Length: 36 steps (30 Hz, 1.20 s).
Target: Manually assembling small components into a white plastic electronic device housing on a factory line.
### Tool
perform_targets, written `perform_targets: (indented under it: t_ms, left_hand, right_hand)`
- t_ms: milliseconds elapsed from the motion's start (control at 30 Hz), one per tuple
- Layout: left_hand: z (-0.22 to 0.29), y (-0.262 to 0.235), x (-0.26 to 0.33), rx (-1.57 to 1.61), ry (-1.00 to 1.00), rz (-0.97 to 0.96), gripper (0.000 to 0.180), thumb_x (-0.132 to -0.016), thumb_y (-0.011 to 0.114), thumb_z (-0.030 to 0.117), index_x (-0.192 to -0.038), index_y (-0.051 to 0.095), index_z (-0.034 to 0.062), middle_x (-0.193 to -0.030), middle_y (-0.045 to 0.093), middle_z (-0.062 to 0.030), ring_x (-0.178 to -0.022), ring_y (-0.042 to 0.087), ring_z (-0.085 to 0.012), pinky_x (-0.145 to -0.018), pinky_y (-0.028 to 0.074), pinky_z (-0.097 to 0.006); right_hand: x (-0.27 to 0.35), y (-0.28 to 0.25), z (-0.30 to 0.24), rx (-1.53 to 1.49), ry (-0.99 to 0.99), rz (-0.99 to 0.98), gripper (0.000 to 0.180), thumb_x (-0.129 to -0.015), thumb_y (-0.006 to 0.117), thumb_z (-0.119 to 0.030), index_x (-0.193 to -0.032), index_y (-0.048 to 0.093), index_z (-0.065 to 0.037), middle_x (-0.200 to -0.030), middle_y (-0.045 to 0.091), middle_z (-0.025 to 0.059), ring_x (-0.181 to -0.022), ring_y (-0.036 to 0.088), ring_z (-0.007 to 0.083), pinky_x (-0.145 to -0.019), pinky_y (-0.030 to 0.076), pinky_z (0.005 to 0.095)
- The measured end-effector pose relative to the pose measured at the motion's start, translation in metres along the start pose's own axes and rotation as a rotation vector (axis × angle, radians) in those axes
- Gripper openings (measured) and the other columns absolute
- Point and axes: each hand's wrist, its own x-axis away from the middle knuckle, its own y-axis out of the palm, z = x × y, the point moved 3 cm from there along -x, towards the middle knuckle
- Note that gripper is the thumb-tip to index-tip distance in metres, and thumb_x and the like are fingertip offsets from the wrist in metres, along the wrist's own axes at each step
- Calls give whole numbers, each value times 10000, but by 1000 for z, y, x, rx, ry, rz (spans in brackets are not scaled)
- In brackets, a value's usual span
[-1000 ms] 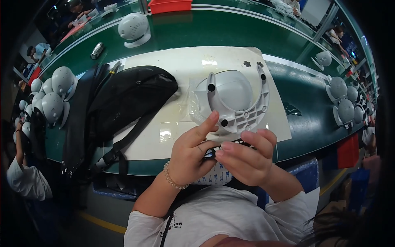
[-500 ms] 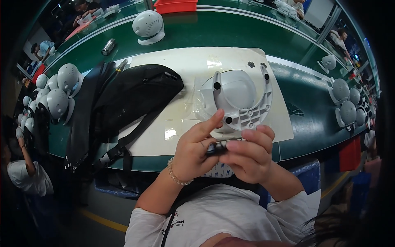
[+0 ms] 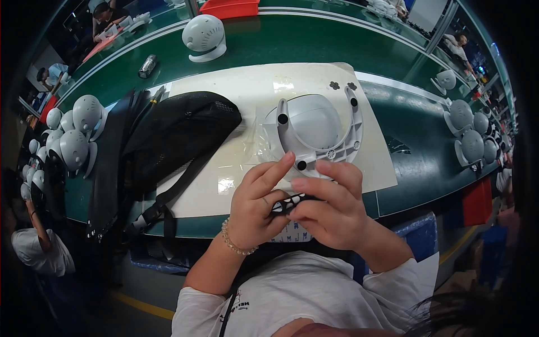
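A black strip with white round spots (image 3: 293,202) is held between my hands, just off the table's near edge. My left hand (image 3: 255,202) grips the strip's left end, its index finger stretched up toward the device. At the other end, the fingers and thumb of my right hand (image 3: 339,212) are closed on the strip; whether a small piece sits at the fingertips cannot be made out. Just beyond lies a white rounded device (image 3: 317,121), its base turned up. Round black pads (image 3: 282,118) show on the base, one right by my fingertips.
A cream sheet (image 3: 247,78) covers the green table's middle. On the left lie a black mesh bag (image 3: 179,126) and several white round devices (image 3: 74,147). Farther back are a white device (image 3: 204,36), a silver can (image 3: 147,66) and a red tray (image 3: 230,8). More devices (image 3: 470,147) stand right.
Both hands have shifted slightly left and down in the picture, and the strip has tilted so its white spots show more. The whole scene has also moved a little left.
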Motion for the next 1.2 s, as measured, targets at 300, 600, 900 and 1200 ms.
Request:
perform_targets:
  t_ms: [300,600,900,1200]
  left_hand:
    - [8,-3,-4,-66,-10,-3,284,-536,780,106,-693,557,29,-1214,546,-112,-962,523,-288,-792,449,-334]
    - [8,-2,0,-87,54,-31,309,-519,775,111,-739,563,65,-1071,618,-62,-805,509,-235,-688,433,-317]
    - [6,-5,-2,-46,-1,-47,253,-512,743,55,-691,564,52,-1013,628,-35,-750,513,-227,-668,441,-310]
    - [2,-3,-1,108,-225,-55,231,-588,770,72,-722,582,61,-911,620,-54,-740,527,-234,-658,428,-324]
  right_hand:
    - [6,-17,18,-333,191,22,277,-724,685,-82,-945,520,-107,-991,619,26,-1075,510,250,-869,315,366]
    - [7,-16,14,-288,150,-105,361,-693,686,-19,-991,499,-103,-907,570,39,-879,544,229,-803,353,364]
    - [10,-4,-1,-252,-104,60,416,-680,705,-75,-1041,539,-196,-1030,523,18,-936,553,172,-754,373,313]
    - [19,-6,9,-570,-25,-33,359,-708,667,-18,-1026,538,-120,-794,516,39,-773,562,195,-575,410,284]
